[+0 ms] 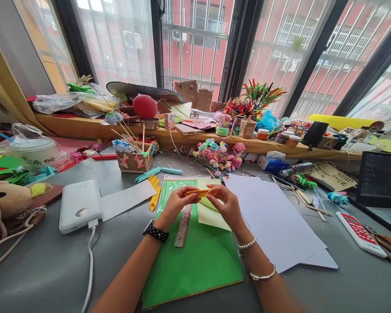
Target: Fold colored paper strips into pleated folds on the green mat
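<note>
Between my two hands is a small folded strip of orange-yellow paper (197, 193), held level above the green sheet (202, 265). The fingers of my left hand (179, 201) pinch its left end. On the right end, my right hand (226, 202) closes with thumb and fingers. Under them lie a patterned ruler (183, 228) and a pale yellow sheet (211, 217). Several folded yellow paper pieces (155, 193) rest just left of the green sheet, with light blue folded strips (154, 173) behind them.
White paper sheets (270, 217) spread to the right, beyond them a calculator (360, 232) and scissors (384, 243). At left, a power bank (81, 206) trails a white cable (90, 261). A cardboard box of sticks (133, 160) and flower crafts (215, 154) stand behind.
</note>
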The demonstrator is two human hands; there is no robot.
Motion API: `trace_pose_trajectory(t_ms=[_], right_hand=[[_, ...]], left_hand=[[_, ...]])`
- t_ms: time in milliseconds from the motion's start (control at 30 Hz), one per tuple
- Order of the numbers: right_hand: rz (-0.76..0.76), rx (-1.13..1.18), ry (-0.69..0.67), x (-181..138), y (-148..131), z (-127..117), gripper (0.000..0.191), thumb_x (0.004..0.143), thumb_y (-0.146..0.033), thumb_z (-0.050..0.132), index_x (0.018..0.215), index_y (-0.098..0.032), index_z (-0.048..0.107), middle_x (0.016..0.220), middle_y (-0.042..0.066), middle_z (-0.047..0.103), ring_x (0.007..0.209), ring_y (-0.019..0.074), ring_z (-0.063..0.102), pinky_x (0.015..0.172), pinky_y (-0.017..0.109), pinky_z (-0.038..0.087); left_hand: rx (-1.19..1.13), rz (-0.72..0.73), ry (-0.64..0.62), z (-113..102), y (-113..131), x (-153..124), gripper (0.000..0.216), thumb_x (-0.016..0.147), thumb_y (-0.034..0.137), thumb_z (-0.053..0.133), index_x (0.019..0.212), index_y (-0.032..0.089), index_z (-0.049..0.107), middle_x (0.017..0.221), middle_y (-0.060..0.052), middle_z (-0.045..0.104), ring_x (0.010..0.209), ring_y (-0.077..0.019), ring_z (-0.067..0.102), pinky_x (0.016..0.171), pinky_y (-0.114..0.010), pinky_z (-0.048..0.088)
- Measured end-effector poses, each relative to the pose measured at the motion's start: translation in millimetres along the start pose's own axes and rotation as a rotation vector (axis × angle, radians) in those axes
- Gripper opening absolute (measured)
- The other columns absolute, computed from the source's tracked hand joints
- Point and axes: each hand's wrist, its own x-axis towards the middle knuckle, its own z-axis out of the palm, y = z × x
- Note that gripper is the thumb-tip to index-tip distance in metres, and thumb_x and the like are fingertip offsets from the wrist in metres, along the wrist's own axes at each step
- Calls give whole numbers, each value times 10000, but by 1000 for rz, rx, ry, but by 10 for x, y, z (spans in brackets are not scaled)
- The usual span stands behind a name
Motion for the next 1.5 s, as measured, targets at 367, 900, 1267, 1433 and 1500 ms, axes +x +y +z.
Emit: trace_pose_trajectory(t_ms=[367,900,1267,1433,1500], right_hand=[[198,138,-18,37,92,-30,139,672,-241,593,786,-162,601,691,10,629,615,160,638,604,282,513],[132,16,-70,17,91,-35,122,665,-163,575,780,-178,616,775,30,631,728,171,625,697,314,507],[238,196,-72,41,55,-41,132,618,-237,643,734,-184,678,683,15,660,567,130,601,619,298,507],[255,194,-66,37,58,-43,136,609,-232,645,731,-185,681,707,23,670,574,132,607,621,300,508],[257,195,-65,33,58,-39,134,609,-227,642,730,-183,681,717,25,671,574,130,606,624,300,510]], left_hand=[[202,175,-50,19,10,-25,300,629,254,646,901,134,602,876,-61,652,811,-189,609,738,-308,497],[89,41,-11,0,33,-21,192,544,207,692,722,135,678,724,-36,680,695,-180,633,744,-324,500],[100,-65,-176,-69,110,-48,271,593,254,687,833,134,649,729,-42,674,689,-159,631,701,-279,496],[147,-80,-156,-64,131,-56,271,614,289,669,828,122,665,700,-53,681,649,-164,636,668,-283,506],[149,-79,-141,-61,122,-54,269,611,291,671,823,126,672,720,-56,687,665,-166,636,680,-284,505]])
